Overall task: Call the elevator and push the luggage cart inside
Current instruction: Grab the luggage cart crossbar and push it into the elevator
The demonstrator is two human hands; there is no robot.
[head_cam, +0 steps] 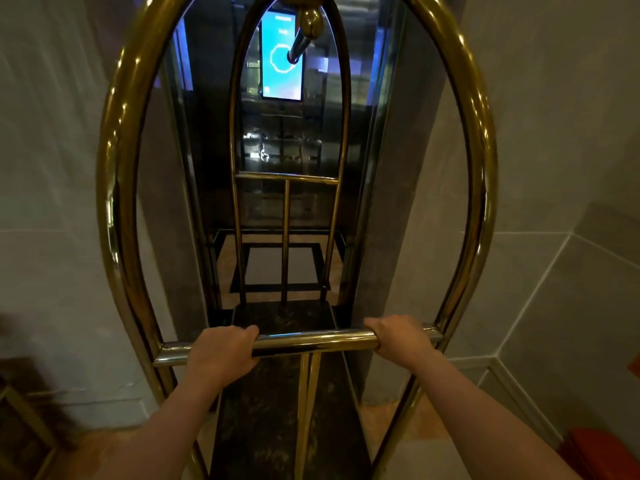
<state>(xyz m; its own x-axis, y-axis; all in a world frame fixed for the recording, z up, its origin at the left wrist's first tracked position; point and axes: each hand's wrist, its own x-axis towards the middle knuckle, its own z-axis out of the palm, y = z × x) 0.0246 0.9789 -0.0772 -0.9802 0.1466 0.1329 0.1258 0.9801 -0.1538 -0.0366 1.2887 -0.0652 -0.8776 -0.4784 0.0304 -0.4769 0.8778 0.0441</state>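
A brass luggage cart (114, 202) with arched tube frames stands right in front of me, its dark carpeted deck (284, 315) reaching to the threshold of an open elevator (284, 265). My left hand (221, 351) grips the horizontal brass handle bar (315, 339) left of centre. My right hand (398, 336) holds the same bar toward its right end. The cart's far arch frames the elevator cabin, whose floor has a pale square bordered in black. A lit blue screen (280, 57) hangs on the cabin's back wall.
Pale grey tiled walls (554, 168) flank the elevator doorway on both sides, leaving a narrow gap beside the cart. An orange object (595, 448) sits on the floor at the lower right. A dark framed item (20, 427) stands at the lower left.
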